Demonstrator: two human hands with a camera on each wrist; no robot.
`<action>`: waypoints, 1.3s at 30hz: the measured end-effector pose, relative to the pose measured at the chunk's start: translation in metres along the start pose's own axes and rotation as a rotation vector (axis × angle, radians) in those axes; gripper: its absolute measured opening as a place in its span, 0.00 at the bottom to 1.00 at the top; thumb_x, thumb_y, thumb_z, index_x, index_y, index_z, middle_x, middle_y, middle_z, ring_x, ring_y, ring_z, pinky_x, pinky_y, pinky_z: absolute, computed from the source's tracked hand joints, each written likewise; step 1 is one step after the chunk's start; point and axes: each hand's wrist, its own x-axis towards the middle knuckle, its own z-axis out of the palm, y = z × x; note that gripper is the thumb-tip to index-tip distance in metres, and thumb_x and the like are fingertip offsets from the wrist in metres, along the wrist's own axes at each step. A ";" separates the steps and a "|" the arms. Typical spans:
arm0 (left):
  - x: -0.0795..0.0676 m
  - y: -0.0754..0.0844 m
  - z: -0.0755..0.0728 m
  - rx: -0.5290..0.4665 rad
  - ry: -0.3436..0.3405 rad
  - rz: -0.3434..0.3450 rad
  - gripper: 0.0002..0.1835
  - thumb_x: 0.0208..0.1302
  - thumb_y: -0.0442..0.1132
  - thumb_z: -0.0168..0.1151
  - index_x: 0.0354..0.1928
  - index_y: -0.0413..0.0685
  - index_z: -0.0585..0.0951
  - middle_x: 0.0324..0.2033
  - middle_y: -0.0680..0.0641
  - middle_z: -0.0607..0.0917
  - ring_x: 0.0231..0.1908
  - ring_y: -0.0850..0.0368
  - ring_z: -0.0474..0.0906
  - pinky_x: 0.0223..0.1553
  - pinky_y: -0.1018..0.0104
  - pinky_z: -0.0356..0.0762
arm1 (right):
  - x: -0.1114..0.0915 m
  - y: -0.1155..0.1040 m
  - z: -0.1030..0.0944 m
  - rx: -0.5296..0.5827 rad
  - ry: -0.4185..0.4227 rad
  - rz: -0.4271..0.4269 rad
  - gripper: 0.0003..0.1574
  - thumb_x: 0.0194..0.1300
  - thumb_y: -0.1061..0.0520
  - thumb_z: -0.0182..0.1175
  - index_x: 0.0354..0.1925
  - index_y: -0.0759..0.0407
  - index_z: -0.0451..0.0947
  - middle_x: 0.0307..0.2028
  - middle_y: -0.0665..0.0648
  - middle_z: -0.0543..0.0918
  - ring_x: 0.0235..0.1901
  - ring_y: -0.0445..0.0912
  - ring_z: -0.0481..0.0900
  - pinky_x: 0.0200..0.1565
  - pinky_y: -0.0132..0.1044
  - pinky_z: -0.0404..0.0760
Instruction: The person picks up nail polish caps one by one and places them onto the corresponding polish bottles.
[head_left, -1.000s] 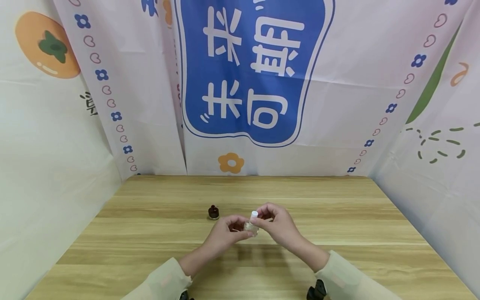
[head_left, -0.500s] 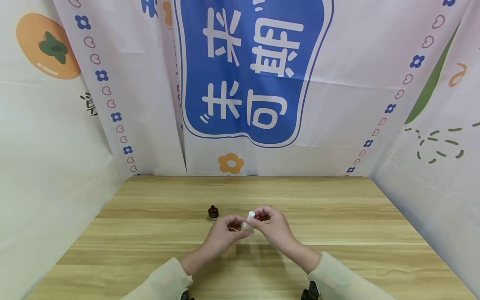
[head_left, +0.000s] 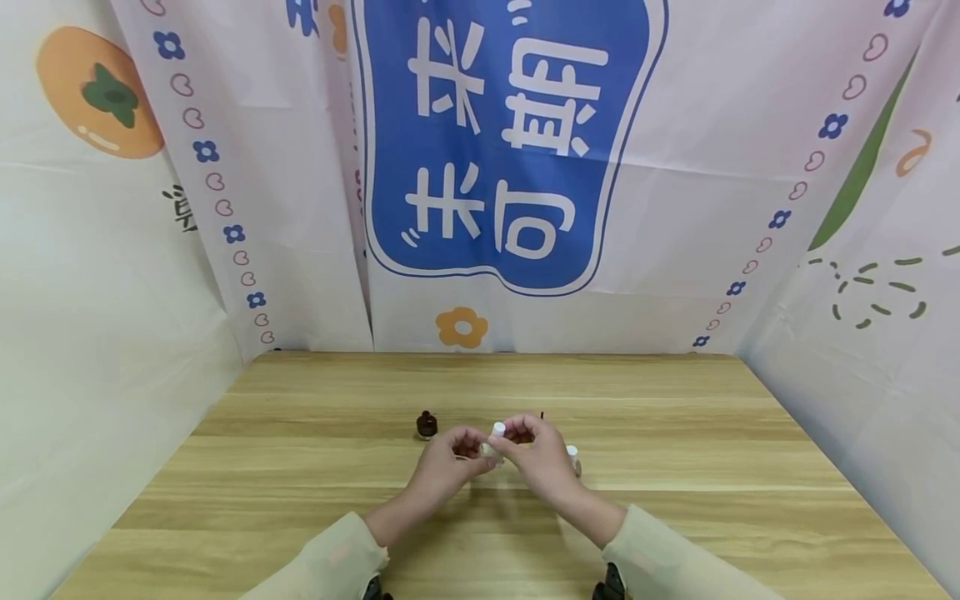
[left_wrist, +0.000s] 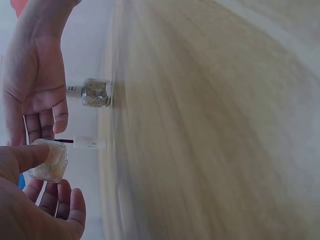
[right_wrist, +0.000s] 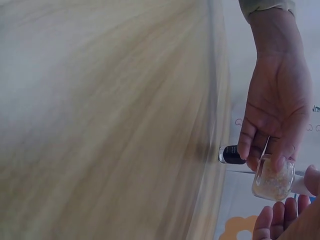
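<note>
Hanging behind a wood-grain table point(head_left: 300, 487), a white backdrop point(head_left: 720, 225) is displaying a blue panel point(head_left: 468, 150) of white characters. From the near edge, 2 pale sleeves, the left sleeve point(head_left: 330, 557) and the right sleeve point(head_left: 675, 557), are angling inward toward the middle.

The left hand point(head_left: 450, 458) is gripping a small glass bottle point(left_wrist: 50, 161), its thumb lying across the glass and its other fingers curling loosely. The right hand point(head_left: 536, 454) is bending in from the opposite side, thumb and fingertips pinching the white cap point(head_left: 498, 429) on top. Both hands are meeting just above the tabletop, keeping the bottle off the wood, cap end up; whether the cap is sitting tight cannot be told.

Beside the right hand, a glittery bottle point(left_wrist: 96, 93) is standing upright. Beyond the left hand, a dark bottle point(head_left: 427, 425) is resting. Near the glittery bottle, a loose cap point(left_wrist: 90, 142) is standing with its thin dark brush point(left_wrist: 64, 141) pointing upward.
</note>
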 end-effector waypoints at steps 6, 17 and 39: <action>0.000 -0.003 -0.002 0.036 -0.010 0.010 0.11 0.55 0.37 0.73 0.38 0.44 0.81 0.31 0.51 0.80 0.34 0.55 0.75 0.35 0.62 0.77 | 0.000 0.003 0.004 0.000 0.005 0.003 0.15 0.60 0.52 0.69 0.39 0.60 0.78 0.35 0.52 0.79 0.38 0.46 0.76 0.37 0.36 0.77; 0.003 -0.006 -0.004 0.079 -0.035 0.006 0.09 0.55 0.34 0.72 0.36 0.44 0.81 0.29 0.51 0.80 0.31 0.56 0.74 0.31 0.63 0.75 | 0.002 0.005 0.008 0.005 -0.021 0.030 0.14 0.61 0.54 0.69 0.39 0.62 0.78 0.34 0.53 0.79 0.37 0.46 0.76 0.39 0.37 0.78; 0.008 -0.019 -0.003 0.108 -0.056 0.022 0.11 0.51 0.28 0.72 0.37 0.40 0.81 0.31 0.50 0.81 0.32 0.57 0.76 0.34 0.66 0.77 | 0.003 0.012 0.014 0.010 -0.047 0.082 0.13 0.59 0.56 0.70 0.37 0.63 0.78 0.32 0.54 0.78 0.33 0.45 0.75 0.34 0.33 0.77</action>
